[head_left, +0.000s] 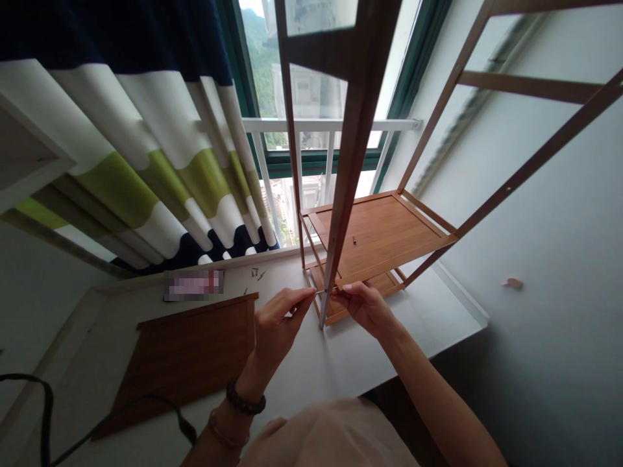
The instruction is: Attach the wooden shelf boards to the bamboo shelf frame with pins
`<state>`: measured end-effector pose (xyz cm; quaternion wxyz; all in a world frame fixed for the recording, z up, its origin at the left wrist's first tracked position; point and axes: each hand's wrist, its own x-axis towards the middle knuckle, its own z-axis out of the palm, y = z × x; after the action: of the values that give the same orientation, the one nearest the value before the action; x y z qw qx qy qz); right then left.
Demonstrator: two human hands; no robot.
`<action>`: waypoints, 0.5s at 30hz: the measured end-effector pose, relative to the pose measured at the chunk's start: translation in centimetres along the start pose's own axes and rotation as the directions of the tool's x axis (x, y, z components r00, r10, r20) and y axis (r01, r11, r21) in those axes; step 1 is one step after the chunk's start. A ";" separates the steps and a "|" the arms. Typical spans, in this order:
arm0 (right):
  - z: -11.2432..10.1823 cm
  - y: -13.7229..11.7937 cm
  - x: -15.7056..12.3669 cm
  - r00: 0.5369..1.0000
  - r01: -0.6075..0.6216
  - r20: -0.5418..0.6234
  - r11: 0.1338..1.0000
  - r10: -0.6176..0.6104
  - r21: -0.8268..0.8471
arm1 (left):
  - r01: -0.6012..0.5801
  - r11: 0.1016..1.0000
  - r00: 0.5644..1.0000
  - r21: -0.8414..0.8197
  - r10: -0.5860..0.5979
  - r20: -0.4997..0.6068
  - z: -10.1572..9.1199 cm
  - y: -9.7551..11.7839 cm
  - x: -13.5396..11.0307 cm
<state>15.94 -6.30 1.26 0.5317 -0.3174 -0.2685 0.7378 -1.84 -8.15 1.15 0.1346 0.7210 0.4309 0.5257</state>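
A brown wooden shelf rack stands upright, its near post (335,207) rising between my hands. My left hand (282,318) is closed in a pinch on a thin metal rod (319,292), whose end meets the left side of that post. On the other side, my right hand (367,308) is closed at the front corner of the upper shelf board (394,224), thumb above and fingers curled under, close to the post. The exact contact there is partly hidden. A small screw (354,240) lies on this board. Below it is a lower shelf (335,318).
A loose wooden panel (195,350) lies on the white surface (311,376) at left. Several screws (256,272) lie behind it, beside a blurred packet (193,285). A striped curtain (195,168), white railing (335,125) and window are behind. A black cable (146,399) crosses the lower left.
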 end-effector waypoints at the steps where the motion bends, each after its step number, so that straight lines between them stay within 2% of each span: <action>1: 0.0 0.0 0.0 1.000 -0.003 0.001 1.000 0.003 0.009 | -0.008 1.000 1.000 0.000 0.008 -0.002 0.0 0.1 0.0; 15: -0.4 0.5 0.1 1.000 0.007 -0.002 1.000 -0.007 0.001 | -0.058 0.998 0.998 -0.006 0.058 0.006 0.0 0.2 0.2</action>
<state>15.98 -6.34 0.62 0.5347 -0.3172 -0.2686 0.7358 -1.75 -8.19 1.43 0.1228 0.7346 0.4077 0.5283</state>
